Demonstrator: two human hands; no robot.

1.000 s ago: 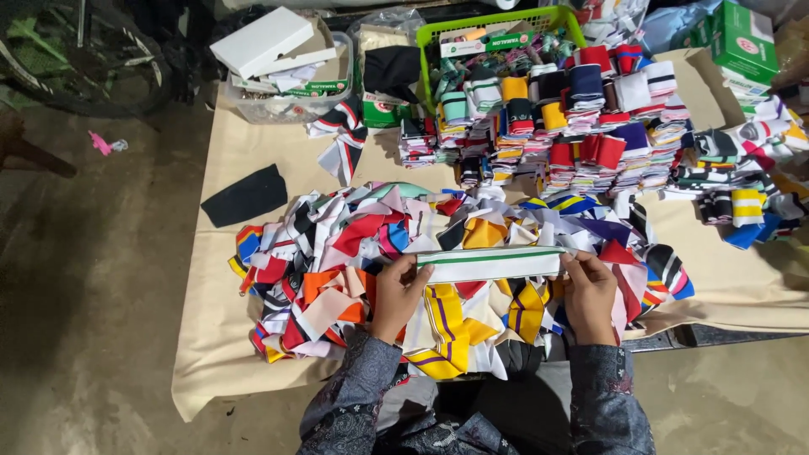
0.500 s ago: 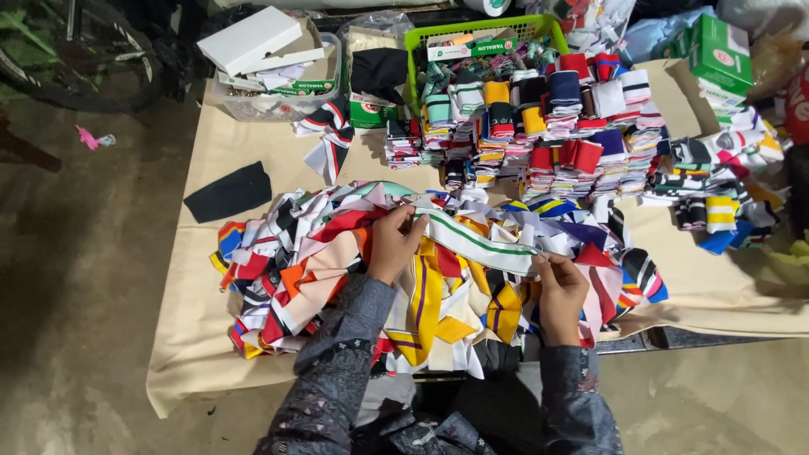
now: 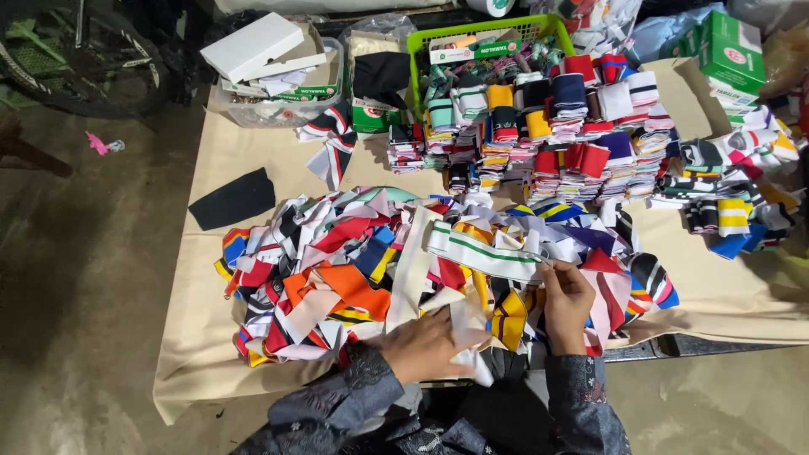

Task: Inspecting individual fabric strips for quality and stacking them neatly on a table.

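A white knit strip with a green stripe [image 3: 480, 251] lies across a loose heap of many-coloured knit strips [image 3: 337, 270] on a table covered with beige cloth [image 3: 253, 152]. My right hand [image 3: 566, 303] pinches the right end of that white strip. My left hand [image 3: 425, 345] rests low on the heap near the table's front edge, fingers on a white and cream strip; whether it grips it is unclear. Both forearms wear dark patterned sleeves.
Folded strips stand in neat stacks [image 3: 556, 135] behind the heap, in front of a green basket [image 3: 421, 59]. A black cloth piece [image 3: 233, 199] lies at the left. A clear tub with a white box [image 3: 270, 76] sits at the back left, green cartons [image 3: 729, 46] at the back right.
The white strip was held taut between both hands. My left hand has let go of it and dropped to the front of the heap; my right hand still holds its right end.
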